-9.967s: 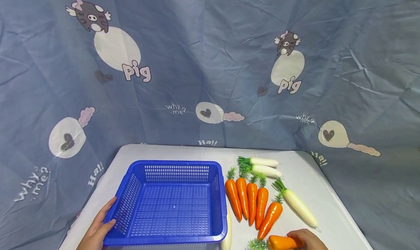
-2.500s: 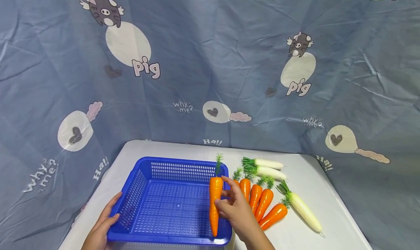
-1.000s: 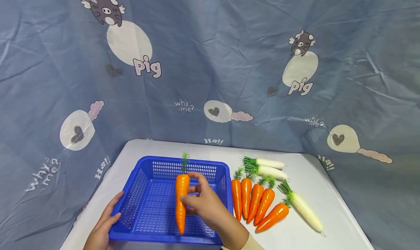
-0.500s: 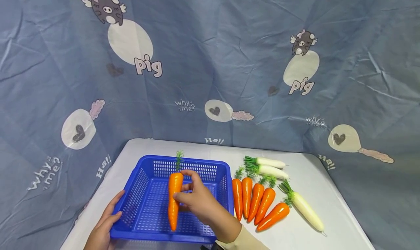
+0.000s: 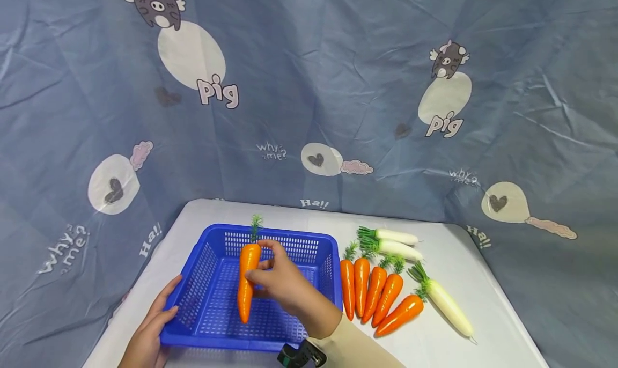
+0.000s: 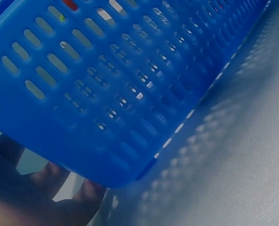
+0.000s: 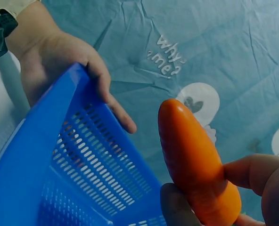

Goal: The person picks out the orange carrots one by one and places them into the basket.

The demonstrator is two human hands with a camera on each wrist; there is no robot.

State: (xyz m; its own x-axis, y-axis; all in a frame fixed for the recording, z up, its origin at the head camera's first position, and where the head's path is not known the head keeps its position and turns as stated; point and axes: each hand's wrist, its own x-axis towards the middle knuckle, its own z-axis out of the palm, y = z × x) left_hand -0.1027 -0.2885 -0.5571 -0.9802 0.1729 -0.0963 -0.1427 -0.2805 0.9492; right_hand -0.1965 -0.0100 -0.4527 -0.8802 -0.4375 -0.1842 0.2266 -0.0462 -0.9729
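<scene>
Behind the left, back and right edges of a white-covered desk (image 5: 487, 303), a blue-grey backdrop (image 5: 38, 142) with printed pigs, hearts and lettering. By the desk's left edge, gripping the rim of a blue basket (image 5: 232, 342) near its left front corner with the left hand (image 5: 149, 330): thumb and fingers closed about the rim, fingertips dark at its edge in the left wrist view. On that wrist, a dark device (image 7: 0, 35) below a pale cuff. On the left half of the desk, same basket, slotted in the walls, gridded in the floor. Over the floor, left of its middle, an orange carrot (image 5: 244, 287), green top towards the desk's back edge, narrow tip towards the front. Pinched there by the right hand (image 5: 282, 279), between thumb on 1 side and fingers on the other; cannot tell how high above the floor. Behind that hand, a black wrist strap (image 5: 301, 354) and a beige sleeve (image 5: 357, 346). Just right of the basket, 5 loose carrots (image 5: 374, 290) fanned side by side, tops towards the back edge. Behind these, near the back edge, 2 white radishes (image 5: 398, 248), leaves to the left. Farthest right, slanting alongside the right edge, 1 larger radish (image 5: 450, 308), leaves towards the back, root tip towards the front.
</scene>
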